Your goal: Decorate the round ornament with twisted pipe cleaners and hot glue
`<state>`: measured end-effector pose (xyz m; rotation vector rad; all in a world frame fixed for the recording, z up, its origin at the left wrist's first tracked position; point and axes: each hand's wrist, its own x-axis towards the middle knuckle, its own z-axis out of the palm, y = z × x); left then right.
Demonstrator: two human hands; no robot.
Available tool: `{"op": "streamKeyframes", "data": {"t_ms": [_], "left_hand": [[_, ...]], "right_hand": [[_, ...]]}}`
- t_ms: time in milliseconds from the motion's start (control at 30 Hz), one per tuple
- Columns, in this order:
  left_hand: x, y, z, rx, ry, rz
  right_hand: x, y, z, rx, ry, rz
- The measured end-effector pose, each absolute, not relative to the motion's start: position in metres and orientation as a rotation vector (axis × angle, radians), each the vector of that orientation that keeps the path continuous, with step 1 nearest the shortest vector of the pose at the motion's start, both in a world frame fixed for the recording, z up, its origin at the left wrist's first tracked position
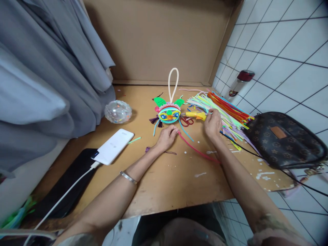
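Observation:
Pinched in my left hand (167,138) is the end of a pink-red pipe cleaner (194,150) that trails right toward my right forearm. My right hand (213,123) is wrapped round a yellow hot glue gun (196,115), its nozzle pointing left. That nozzle is close to the right side of a colourful lion-head ornament (169,116); whether they touch I cannot tell. The ornament has green ears, blue eyes, dark tassels and a white hanging loop (173,85). Red-handled scissors (187,121) lie partly under the glue gun.
Many coloured pipe cleaners (230,109) are heaped at the right, beside a brown patterned bag (287,140) and a bottle with a dark red lid (241,83). A clear ball-shaped container (118,111) and a white phone-like device (114,146) with a cable lie at the left.

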<state>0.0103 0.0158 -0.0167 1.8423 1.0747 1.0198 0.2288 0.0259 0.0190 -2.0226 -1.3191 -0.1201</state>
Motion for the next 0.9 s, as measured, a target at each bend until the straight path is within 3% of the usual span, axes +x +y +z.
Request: {"op": "streamKeyframes", "data": {"t_ms": [633, 900], "left_hand": [[0.01, 0.017, -0.019, 1.859, 1.043, 1.034], [0.01, 0.017, -0.02, 1.851, 1.049, 1.044]], "right_hand": [[0.199, 0.039, 0.006, -2.372, -1.488, -0.019], [0.192, 0.04, 0.014, -2.388, -1.52, -0.191]]}}
